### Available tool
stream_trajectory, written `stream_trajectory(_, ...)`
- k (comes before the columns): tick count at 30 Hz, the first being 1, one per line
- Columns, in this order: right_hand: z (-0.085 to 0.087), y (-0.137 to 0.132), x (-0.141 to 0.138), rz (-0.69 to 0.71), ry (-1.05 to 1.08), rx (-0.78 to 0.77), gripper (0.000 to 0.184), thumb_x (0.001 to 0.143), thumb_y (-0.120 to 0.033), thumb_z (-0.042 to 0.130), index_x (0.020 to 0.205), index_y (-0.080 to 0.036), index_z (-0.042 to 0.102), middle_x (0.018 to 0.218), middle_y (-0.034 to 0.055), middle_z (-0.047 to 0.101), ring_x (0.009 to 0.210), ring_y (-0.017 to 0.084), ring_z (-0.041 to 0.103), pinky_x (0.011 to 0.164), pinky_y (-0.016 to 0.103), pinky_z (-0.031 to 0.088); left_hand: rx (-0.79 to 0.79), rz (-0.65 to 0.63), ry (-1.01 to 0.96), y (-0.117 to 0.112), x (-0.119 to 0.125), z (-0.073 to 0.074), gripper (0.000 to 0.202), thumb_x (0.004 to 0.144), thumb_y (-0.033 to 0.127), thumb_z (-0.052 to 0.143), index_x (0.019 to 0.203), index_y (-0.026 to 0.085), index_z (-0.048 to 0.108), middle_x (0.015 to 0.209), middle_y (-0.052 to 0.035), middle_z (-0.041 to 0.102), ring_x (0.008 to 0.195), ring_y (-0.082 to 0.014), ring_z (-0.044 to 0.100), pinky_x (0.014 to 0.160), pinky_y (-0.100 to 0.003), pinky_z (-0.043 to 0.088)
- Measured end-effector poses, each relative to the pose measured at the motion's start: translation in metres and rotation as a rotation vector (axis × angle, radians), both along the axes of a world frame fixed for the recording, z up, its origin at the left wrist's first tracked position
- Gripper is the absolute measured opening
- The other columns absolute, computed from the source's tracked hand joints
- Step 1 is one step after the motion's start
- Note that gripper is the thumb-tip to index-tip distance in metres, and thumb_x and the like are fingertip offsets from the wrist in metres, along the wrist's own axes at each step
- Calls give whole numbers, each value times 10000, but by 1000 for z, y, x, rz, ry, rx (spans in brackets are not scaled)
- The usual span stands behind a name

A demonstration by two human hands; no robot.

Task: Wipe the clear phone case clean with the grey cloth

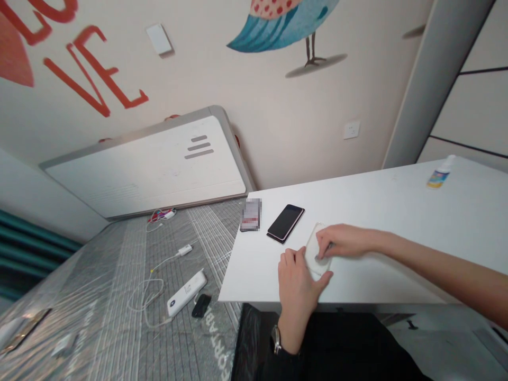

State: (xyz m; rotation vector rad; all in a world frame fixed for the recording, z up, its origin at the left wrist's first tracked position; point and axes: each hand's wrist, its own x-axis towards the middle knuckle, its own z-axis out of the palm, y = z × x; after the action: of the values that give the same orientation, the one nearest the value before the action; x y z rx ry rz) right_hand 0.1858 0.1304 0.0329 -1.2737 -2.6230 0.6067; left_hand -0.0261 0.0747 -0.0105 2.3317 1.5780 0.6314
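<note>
A pale, see-through phone case (pixel 312 248) lies on the white table in front of me. My left hand (pixel 296 278) grips its lower left end, with the fingers on one side and the thumb at the near edge. My right hand (pixel 341 241) is over the upper right part of the case, fingers curled down against its surface. Whatever the right fingertips pinch is hidden or too small to name. Just left of the case rests a black phone (pixel 286 223), its dark screen facing up.
The white table (pixel 381 206) carries a blurred-out item (pixel 251 214) at its left corner and a white bottle (pixel 440 173) at the far right. On the bed (pixel 119 264) to the left lie a white power bank (pixel 186 293), a cable (pixel 145 299) and a small black object (pixel 201 306).
</note>
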Motion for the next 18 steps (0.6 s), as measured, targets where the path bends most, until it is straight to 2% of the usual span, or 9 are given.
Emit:
stream_trajectory(2,3,10,5,-74,-13,32,215,925,-158,638,930,-242,836,938,65,725,856,184,679,763,250,447,-10,4,9,0,0,1,722,782,471,845,1367,176,542,1173,-87,552,1130,-308,528,1000,-481,470)
stream_trajectory(4,2,13,5,-107,-10,63,258,972,-175,570,1012,-213,822,1002,99,717,913,207,677,802,276,452,-17,14,-1,0,-1,1,709,778,462,850,1353,174,551,1164,-84,551,1130,-306,529,1005,-477,468)
stream_trajectory(7,-4,9,2,-14,-1,9,173,944,-267,678,1042,-305,815,1034,34,729,958,178,680,847,247,463,-21,11,-17,-1,-1,1,704,770,460,858,1341,178,557,1164,-82,553,1134,-305,529,1010,-479,467)
stream_trajectory(9,-6,8,3,-20,-6,-17,151,898,-259,732,1001,-325,821,1003,11,736,947,173,686,840,237,466,-17,3,-12,-1,-1,1,715,774,467,855,1354,182,549,1175,-85,554,1142,-310,526,1010,-486,467)
stream_trajectory(12,-8,6,1,-179,-10,40,255,975,-210,574,1090,-217,802,1076,103,718,966,233,681,845,308,469,-8,16,-9,-1,-1,0,726,774,474,855,1360,180,542,1170,-87,555,1132,-310,526,998,-483,470)
stream_trajectory(14,-9,0,-5,-201,7,51,307,1009,-222,507,1145,-189,780,1142,129,703,1001,247,676,871,331,470,-3,26,-22,-1,0,0,715,769,474,859,1343,181,549,1156,-82,555,1118,-301,528,989,-472,473)
stream_trajectory(18,-8,-10,-6,-18,28,-75,184,932,-272,679,1050,-314,815,1082,3,747,978,170,696,881,241,477,-11,17,-27,0,0,-1,717,754,480,871,1331,193,558,1154,-74,557,1121,-297,529,989,-469,469)
